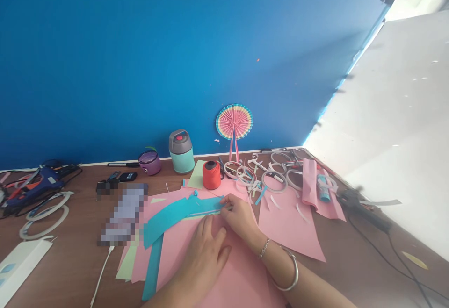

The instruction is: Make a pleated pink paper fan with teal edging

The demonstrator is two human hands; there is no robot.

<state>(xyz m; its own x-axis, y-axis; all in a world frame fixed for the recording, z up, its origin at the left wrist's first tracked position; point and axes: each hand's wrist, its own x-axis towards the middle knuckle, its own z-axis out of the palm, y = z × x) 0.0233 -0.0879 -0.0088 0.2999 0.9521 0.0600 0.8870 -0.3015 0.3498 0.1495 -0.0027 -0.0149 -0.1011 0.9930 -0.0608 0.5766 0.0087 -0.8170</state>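
My left hand (204, 254) lies on a large sheet of pink paper (224, 289), fingers extended and slightly apart, holding nothing. The fingertips of my right hand (240, 217) are pinched together at the right end of narrow blue paper strips (205, 212). A wider curved piece of blue paper (166, 219) stretches leftward from there across the stack. Beneath it, a straight blue strip (152, 270) shows along the left edge of the pink sheet. Just beyond my right hand stands a spool of red thread (211, 175).
A round pleated paper fan (234, 122) leans against the blue wall. Rolls of tape (274, 182) and paper scraps lie to the right. A mint food jar (181, 154), purple cup (149, 163) and phone (124, 212) are left; a glue gun (368, 210) with cord sits right.
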